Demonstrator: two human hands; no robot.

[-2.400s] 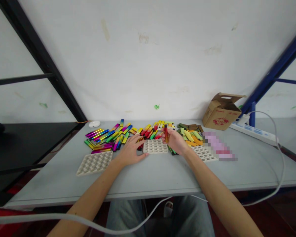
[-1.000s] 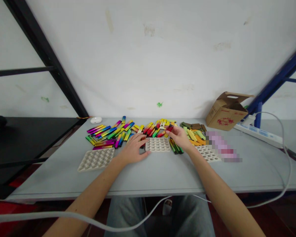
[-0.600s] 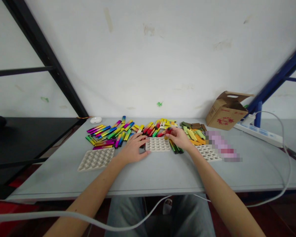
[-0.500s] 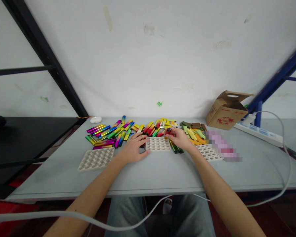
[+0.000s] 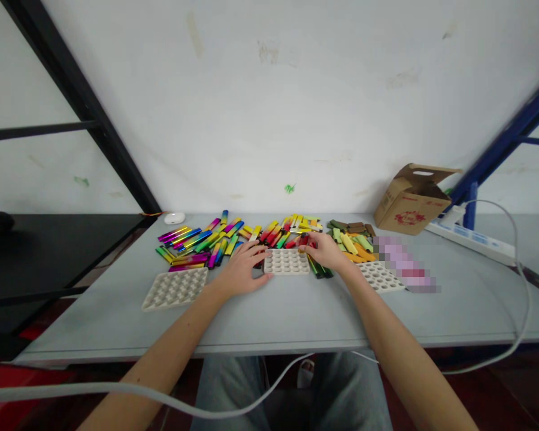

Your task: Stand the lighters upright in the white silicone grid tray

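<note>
Pinching a red disposable vape [image 5: 303,241] just above the upper right corner of a pale moulded tray [image 5: 287,269], the right grip [image 5: 324,251] is clenched at frame centre, while the open left grip [image 5: 241,269] rests against the tray's left edge.

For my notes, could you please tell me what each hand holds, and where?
The right hand seems to pinch a red tube at its fingertips; the left hand holds nothing.

A glossy red-and-yellow metallic stick [image 5: 303,241], tilted, its lower part hidden from view
</note>
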